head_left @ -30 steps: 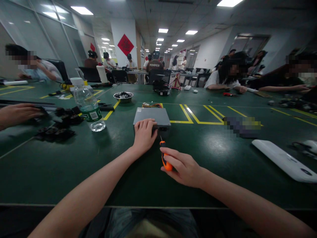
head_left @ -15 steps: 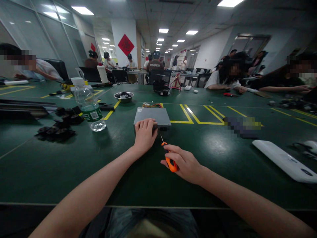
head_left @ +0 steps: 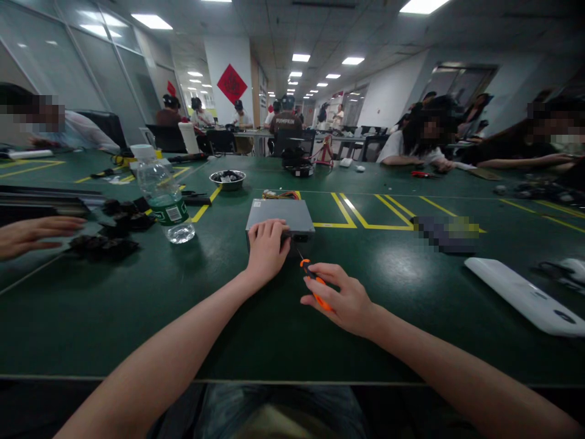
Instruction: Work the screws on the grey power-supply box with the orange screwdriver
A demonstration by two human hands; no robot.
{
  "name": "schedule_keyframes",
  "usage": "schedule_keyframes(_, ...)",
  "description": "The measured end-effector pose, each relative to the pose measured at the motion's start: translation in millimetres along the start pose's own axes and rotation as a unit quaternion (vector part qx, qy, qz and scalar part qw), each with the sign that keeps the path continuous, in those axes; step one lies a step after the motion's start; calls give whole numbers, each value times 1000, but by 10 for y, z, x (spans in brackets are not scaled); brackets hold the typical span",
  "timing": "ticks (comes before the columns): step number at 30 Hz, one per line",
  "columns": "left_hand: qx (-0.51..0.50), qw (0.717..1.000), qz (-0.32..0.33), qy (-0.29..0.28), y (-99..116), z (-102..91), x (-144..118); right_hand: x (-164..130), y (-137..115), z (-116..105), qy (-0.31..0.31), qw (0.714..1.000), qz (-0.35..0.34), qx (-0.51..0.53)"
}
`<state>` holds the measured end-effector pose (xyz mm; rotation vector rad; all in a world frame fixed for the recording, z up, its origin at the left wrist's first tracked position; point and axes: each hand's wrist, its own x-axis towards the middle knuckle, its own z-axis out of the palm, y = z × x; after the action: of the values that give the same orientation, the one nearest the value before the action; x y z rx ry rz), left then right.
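Observation:
A flat grey metal box (head_left: 282, 214) lies on the green table (head_left: 137, 305) in front of me, with coloured wires at its far edge. My left hand (head_left: 266, 249) rests on the box's near left corner, fingers curled over the top. My right hand (head_left: 340, 299) holds an orange-handled screwdriver (head_left: 312, 281) just right of and nearer than the box. Its thin tip points toward the box's near face, and the handle is tilted low toward the table.
A clear water bottle (head_left: 162, 194) stands to the left, beside several black parts (head_left: 109, 235). Another person's hand (head_left: 27, 235) reaches in at the far left. A metal bowl (head_left: 227, 178) sits behind the box. A white flat device (head_left: 525, 296) lies at the right. Several people sit around.
My right hand has tilted the screwdriver from upright to nearly flat, bringing its tip toward the box. The other person's hand at the left withdrew, then came back into view.

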<state>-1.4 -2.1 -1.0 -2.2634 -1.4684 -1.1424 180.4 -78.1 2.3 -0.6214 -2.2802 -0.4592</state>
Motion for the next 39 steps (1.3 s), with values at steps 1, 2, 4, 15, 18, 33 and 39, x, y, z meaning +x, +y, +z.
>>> schedule_keyframes(1,1,1000,0,-1,0,2,0,-2,-5,-5,-12,1000,-7,16)
schedule_keyframes(2,2,1000,0,-1,-2,5,1,-2,-9,-10,-23,999,-17,29)
schedule_keyframes(4,2,1000,-1,-1,-6,9,1,3,-8,-15,-26,998,-41,32)
schedule_keyframes(15,1,1000,1,4,1,16,5,46,-31,-27,6,997,-61,-44)
schedule_keyframes(18,3,1000,1,1,-6,15,9,27,-24,-11,6,998,-50,-42)
schedule_keyframes(33,12,1000,3,-4,-3,17,14,10,84,-110,67,996,-25,-48)
schedule_keyframes(39,22,999,19,-15,-45,6,-11,-29,157,-249,109,992,-9,-59)
